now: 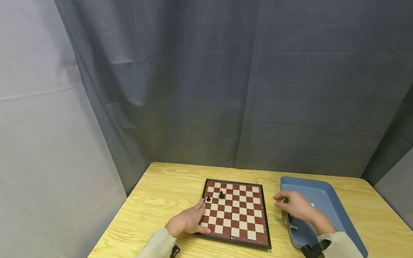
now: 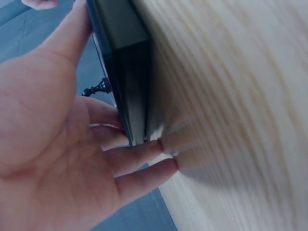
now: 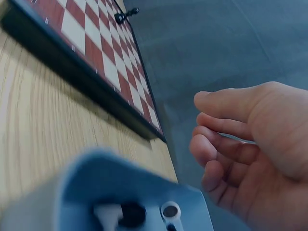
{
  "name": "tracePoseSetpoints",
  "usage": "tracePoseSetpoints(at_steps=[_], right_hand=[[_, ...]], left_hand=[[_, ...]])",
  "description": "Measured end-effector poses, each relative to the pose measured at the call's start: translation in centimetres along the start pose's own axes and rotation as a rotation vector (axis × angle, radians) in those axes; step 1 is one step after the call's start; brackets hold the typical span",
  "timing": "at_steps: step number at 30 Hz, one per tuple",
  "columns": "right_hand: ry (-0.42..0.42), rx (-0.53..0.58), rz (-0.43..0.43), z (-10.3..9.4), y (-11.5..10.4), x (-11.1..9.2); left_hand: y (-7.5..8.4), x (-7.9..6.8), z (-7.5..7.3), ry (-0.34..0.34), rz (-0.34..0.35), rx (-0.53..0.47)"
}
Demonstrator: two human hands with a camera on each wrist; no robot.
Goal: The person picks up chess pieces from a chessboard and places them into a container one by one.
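A red-brown and cream chessboard with a dark rim lies on the table. Two black chess pieces stand towards its far left: a smaller one by the edge and a taller one. My left hand rests along the board's left side, thumb over the near corner. In the left wrist view its fingers reach along the rim down to the wood. Over the left wall of a blue tray hovers my right hand, fingers loosely bent. Nothing shows between its thumb and fingertips in the right wrist view.
Inside the tray lie a few white and black pieces, among them a white one and a dark one; my right forearm hides part of it. Grey cloth hangs behind the wooden table.
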State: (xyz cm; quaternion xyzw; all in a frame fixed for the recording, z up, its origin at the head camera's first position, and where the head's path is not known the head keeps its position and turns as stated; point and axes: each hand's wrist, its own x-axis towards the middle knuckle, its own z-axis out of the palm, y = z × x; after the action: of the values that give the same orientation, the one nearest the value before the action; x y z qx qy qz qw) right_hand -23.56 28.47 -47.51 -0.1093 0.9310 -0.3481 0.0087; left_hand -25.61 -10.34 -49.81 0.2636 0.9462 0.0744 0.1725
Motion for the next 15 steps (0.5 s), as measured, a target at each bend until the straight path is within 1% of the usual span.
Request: tracePoseSetpoints(at_steps=[3, 9, 15], right_hand=[[0.002, 0.011, -0.026, 0.9, -0.6, 0.7], [-0.014, 0.048, -0.048, 2.5, -1.8, 2.4], [-0.032, 0.071, -0.093, 4.4, -3.7, 3.9]], left_hand=[[0.0, 0.0, 0.1, -0.002, -0.003, 0.002], [0.0, -0.1, 0.1, -0.005, 0.002, -0.003], [0.0, -0.3, -0.1, -0.011, 0.009, 0.003]])
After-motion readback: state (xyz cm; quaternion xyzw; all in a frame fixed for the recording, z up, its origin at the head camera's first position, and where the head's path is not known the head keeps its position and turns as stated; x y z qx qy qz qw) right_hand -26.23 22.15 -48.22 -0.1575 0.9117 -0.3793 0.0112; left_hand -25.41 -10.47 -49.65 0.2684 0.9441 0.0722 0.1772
